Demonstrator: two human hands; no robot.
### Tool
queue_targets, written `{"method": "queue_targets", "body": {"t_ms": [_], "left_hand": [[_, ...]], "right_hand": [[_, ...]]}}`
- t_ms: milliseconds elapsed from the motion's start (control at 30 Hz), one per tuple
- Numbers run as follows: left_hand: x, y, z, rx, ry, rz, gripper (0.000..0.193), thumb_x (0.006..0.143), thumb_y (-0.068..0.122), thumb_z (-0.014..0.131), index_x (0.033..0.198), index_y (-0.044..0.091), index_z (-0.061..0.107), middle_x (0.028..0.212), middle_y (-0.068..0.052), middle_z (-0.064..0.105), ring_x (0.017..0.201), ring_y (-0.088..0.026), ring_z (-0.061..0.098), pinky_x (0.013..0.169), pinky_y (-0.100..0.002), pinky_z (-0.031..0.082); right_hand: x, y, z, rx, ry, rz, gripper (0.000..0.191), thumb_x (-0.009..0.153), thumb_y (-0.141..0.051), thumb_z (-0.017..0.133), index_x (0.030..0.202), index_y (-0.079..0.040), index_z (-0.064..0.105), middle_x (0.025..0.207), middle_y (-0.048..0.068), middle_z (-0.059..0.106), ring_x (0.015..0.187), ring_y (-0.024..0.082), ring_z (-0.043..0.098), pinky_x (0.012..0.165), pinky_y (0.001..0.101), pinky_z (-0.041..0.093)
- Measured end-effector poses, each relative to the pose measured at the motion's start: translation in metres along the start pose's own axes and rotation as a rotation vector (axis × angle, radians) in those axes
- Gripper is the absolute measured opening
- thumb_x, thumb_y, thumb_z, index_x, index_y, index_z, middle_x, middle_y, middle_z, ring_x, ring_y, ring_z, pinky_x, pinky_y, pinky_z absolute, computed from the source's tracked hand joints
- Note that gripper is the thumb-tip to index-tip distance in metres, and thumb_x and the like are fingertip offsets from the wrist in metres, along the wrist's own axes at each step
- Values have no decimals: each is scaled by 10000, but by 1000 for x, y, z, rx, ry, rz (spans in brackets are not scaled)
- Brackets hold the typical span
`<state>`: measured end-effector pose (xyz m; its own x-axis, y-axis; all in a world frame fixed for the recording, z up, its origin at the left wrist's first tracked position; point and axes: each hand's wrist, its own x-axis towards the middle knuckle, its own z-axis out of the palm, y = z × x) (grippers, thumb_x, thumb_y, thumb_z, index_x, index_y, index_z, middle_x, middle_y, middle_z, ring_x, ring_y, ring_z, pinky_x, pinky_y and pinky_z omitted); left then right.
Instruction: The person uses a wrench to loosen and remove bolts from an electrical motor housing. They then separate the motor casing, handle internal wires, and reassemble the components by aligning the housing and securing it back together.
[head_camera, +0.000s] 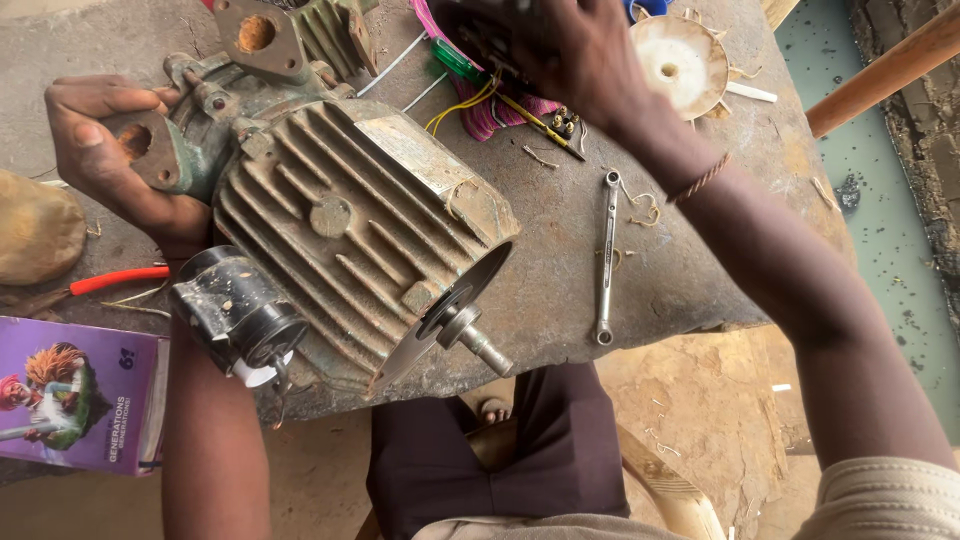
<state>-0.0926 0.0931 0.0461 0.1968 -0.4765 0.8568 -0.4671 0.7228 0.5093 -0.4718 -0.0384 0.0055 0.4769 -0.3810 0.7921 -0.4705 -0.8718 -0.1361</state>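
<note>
On the worn grey workbench (560, 270) lies a finned electric motor (350, 225), its casing a rusted, faded green, its steel shaft (478, 338) pointing toward the near edge of the bench; a black cylindrical capacitor (238, 308) lies just against the motor's near-left side. At the motor's far-left end the left hand (105, 150) is closed around a rusty flange with a round hole (140, 145), thumb on top, fingers curled under it; a second such flange (258, 35) stands at the top of the motor, untouched. The right hand (560, 50) reaches across to the far side of the bench, its fingers bent over a dark part above a bundle of pink and yellow wires (480, 105); whether it grips that part I cannot tell, since the back of the hand hides the fingertips. Beside that hand rests a pale round fan wheel (672, 65); a purple book (75, 395) sits at the left, well apart from the motor. Right of the motor a slim ring spanner (606, 255) lies flat on the bench; a red-handled tool (118, 279) lies under the left wrist; a green-handled screwdriver (458, 60) lies by the wires.
</note>
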Motion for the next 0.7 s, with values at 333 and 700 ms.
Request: {"method": "queue_targets", "body": {"t_ms": [333,700], "left_hand": [[-4,9,-15,-11,-7,-14,559,1122,472,365,1052,-45,566,951,-149,555,847,-239,592,758,-331,488],[-8,13,-25,-20,-14,-33,562,1112,481,385,1061,-41,588,928,-141,593,838,-223,580,675,-323,418]], "right_hand": [[-42,0,25,334,11,519,305,917,110,629,1206,14,611,933,207,618,732,286,575,646,352,485],[-71,-19,-61,-137,365,84,187,814,134,730,937,18,650,807,126,627,725,217,589,624,350,411]]}}
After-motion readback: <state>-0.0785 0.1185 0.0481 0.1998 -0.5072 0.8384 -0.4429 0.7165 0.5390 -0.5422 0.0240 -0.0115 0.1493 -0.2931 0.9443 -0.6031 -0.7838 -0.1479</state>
